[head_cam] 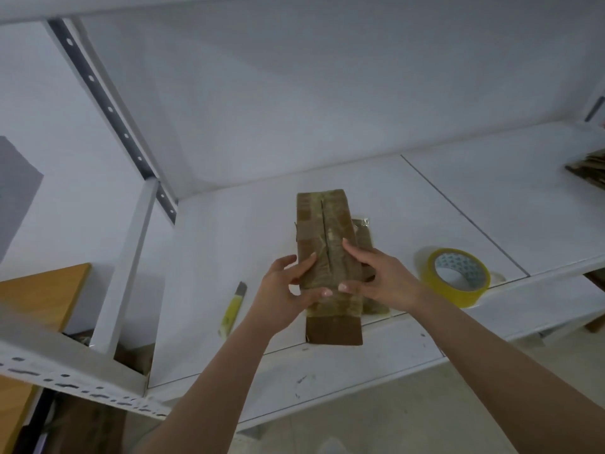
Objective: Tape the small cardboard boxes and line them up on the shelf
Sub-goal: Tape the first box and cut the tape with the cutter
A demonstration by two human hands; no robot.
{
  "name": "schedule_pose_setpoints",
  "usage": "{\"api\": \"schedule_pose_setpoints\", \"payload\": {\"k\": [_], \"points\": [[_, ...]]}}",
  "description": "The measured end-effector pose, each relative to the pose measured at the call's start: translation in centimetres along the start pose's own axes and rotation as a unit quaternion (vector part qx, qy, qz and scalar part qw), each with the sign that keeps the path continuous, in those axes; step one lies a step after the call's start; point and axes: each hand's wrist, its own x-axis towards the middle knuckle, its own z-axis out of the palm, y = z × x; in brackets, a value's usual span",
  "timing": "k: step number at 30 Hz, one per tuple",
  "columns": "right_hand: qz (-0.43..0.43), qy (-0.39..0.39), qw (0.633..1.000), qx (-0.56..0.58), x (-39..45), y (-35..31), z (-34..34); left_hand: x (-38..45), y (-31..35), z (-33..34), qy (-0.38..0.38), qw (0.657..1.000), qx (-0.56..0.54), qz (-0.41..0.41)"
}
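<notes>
box: long narrow cardboard box (pixel 329 257) at frame centre, lying on the white shelf (pixel 458 204), long axis running away from the camera, near end at the shelf's front edge; top flaps meet in a seam down the middle, clear tape glossy over the near half, a brown tape strip across the left side further up
left hand: left hand (pixel 288 290) on the box's left side, fingers laid on the top face, thumb curled over the near taped part, gripping it
right hand: right hand (pixel 376 276) on the box's right side, index finger stretched along the top near the seam, thumb pressing the tape next to the left thumb; holding the box
second item: flat piece wrapped in clear tape (pixel 363 237) just beside the box on its right, mostly hidden by the right hand, can't tell what it is
tape roll: yellow tape roll (pixel 458 276) lying flat on the shelf, right of centre, near the right wrist, apart from the box
cutter: yellow utility knife (pixel 233 309) on the shelf left of the box, below the left hand, not touched
far right: stack of flattened cardboard (pixel 589 168) at the right edge, on the shelf
lower left: wooden board (pixel 42 293) beyond the shelf's upright post
</notes>
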Motion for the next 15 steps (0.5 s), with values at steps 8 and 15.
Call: {"api": "schedule_pose_setpoints", "payload": {"k": [8,15], "points": [[-0.060,0.065,0.962,-0.256,-0.6,0.0,0.7,-0.1,-0.1,1.0,0.033,0.999,0.016,0.024],[-0.087,0.098,0.918,-0.374,-2.0,0.6,2.7,-0.5,-0.4,2.0,0.039,0.995,0.084,0.029]]}}
